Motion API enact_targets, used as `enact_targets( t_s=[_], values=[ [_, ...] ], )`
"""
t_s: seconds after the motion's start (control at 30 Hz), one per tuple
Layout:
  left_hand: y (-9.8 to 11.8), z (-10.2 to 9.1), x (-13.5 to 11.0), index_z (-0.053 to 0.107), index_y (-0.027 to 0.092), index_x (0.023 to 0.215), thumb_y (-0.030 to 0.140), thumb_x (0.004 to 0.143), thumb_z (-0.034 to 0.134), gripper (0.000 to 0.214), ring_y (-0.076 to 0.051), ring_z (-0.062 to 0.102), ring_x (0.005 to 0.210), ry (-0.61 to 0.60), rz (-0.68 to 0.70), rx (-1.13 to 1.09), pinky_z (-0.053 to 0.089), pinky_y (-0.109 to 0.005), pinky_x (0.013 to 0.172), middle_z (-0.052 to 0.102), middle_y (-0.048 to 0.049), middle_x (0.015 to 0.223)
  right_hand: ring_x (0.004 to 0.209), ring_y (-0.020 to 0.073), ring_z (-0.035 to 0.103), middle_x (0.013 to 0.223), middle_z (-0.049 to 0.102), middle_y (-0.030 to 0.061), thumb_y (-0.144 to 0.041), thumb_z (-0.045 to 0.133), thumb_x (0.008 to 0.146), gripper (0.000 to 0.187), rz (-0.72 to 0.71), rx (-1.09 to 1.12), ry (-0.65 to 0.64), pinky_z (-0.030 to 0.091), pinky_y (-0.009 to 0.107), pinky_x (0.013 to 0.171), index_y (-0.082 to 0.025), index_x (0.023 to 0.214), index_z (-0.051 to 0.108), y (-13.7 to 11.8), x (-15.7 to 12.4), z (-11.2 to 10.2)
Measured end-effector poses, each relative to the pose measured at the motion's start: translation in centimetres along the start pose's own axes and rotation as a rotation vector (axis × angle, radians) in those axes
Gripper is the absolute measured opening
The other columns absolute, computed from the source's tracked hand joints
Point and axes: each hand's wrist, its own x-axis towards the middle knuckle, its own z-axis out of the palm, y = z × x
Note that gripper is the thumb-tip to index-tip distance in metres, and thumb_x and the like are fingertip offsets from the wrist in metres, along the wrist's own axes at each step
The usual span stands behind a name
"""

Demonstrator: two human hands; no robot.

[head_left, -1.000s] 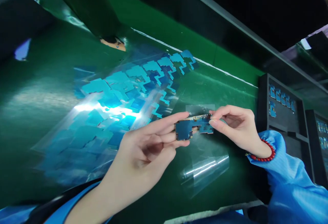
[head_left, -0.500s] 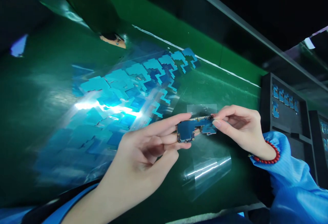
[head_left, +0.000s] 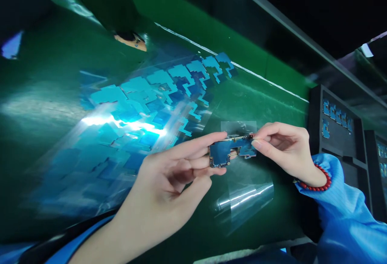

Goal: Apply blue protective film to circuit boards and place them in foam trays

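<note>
A small blue circuit board [head_left: 225,151] is held above the green work surface [head_left: 54,74] between both hands. My left hand [head_left: 172,179] pinches its left end with fingertips and thumb. My right hand [head_left: 282,147], with a red bead bracelet at the wrist, pinches the right end between thumb and forefinger. A curled piece of clear film [head_left: 244,195] lies on the surface just below the board.
A large clear sheet carrying several blue shaped stickers [head_left: 157,90] lies to the left. Black foam trays [head_left: 335,127] with small blue boards stand at the right. A white line [head_left: 272,82] runs across the green surface behind.
The hands and board have barely shifted. The view has drifted slightly, so the board sits a little further right in frame.
</note>
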Motion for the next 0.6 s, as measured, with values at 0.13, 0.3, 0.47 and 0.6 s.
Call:
enact_targets(
  t_s=[0.13,0.3,0.47,0.6],
  values=[
    [0.04,0.04,-0.05,0.071,0.028,0.105,0.023,0.074,0.065,0.032,-0.014,0.074,0.068,0.006,-0.003,0.017,0.059,-0.017,0.072,0.078,0.0040,0.080,0.067,0.0122,0.067,0.075,0.072,0.0023,-0.017,0.075,0.077,0.005,0.003,-0.025,-0.001,0.060,0.023,0.062,-0.018,0.077,0.070,0.00,0.00,-0.01],
    [0.08,0.00,-0.06,0.071,0.028,0.107,0.024,0.074,0.063,0.034,-0.014,0.074,0.068,0.016,-0.003,0.041,0.058,-0.017,0.073,0.078,0.0036,0.081,0.067,0.0118,0.066,0.076,0.072,0.0020,-0.016,0.075,0.077,0.005,-0.021,-0.032,-0.007,0.060,0.023,0.063,-0.018,0.079,0.071,0.05,0.01,-0.03],
    [0.03,-0.07,-0.07,0.072,0.028,0.106,0.026,0.074,0.064,0.033,-0.014,0.074,0.066,0.020,0.004,0.063,0.058,-0.017,0.069,0.078,0.0034,0.080,0.065,0.0123,0.066,0.074,0.071,0.0030,-0.023,0.076,0.078,0.008,-0.012,-0.057,0.003,0.059,0.024,0.061,-0.018,0.076,0.070,-0.05,0.04,-0.03],
    [0.06,0.04,-0.08,0.072,0.030,0.103,0.024,0.073,0.064,0.032,-0.013,0.074,0.067,0.029,0.003,0.043,0.058,-0.015,0.069,0.078,0.0046,0.080,0.066,0.0116,0.066,0.074,0.071,0.0023,-0.019,0.075,0.078,0.005,-0.021,-0.051,-0.004,0.059,0.023,0.061,-0.018,0.076,0.071,-0.10,0.07,-0.01]
  ],
)
